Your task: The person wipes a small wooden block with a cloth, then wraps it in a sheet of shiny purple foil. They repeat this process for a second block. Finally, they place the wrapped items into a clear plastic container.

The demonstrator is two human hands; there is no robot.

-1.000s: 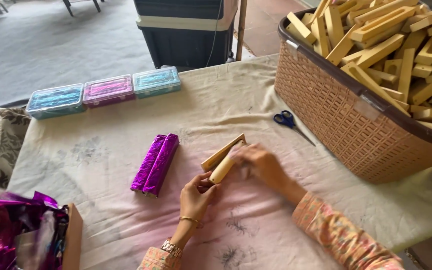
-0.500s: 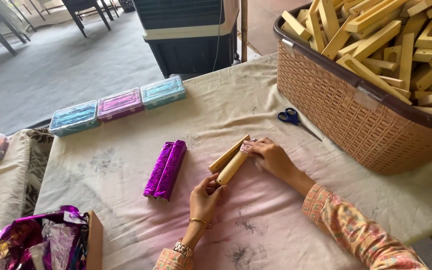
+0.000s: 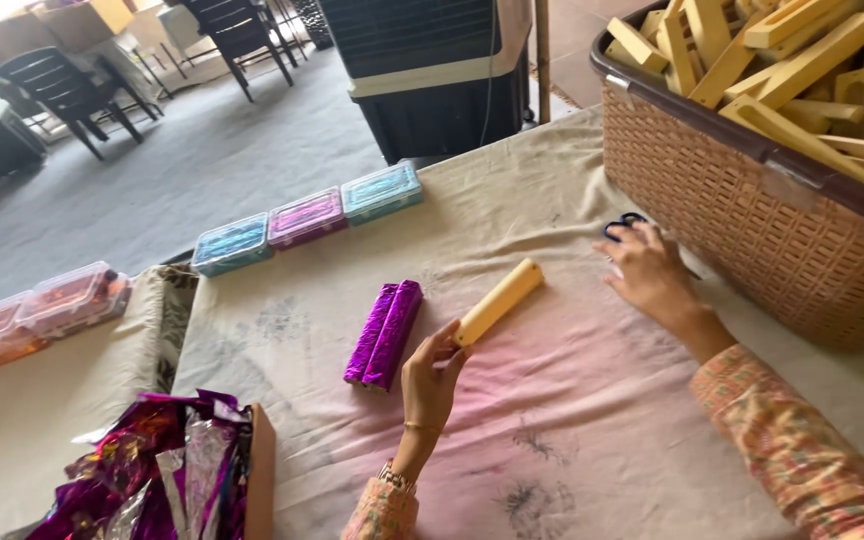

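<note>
Now the left hand (image 3: 430, 375) pinches a pale stick (image 3: 498, 302) by its lower end at centre frame, just right of two purple-wrapped sticks (image 3: 384, 334). Right hand (image 3: 649, 274), fingers spread, rests on blue scissors (image 3: 624, 224) beside the basket (image 3: 752, 220) at upper right.

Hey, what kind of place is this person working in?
Probably a small hand-packing or craft workshop. A cloth-covered table carries a woven basket heaped with pale wooden pieces, two purple foil-wrapped sticks, and a box of foil sheets. The left hand holds a bare wooden stick.
</note>
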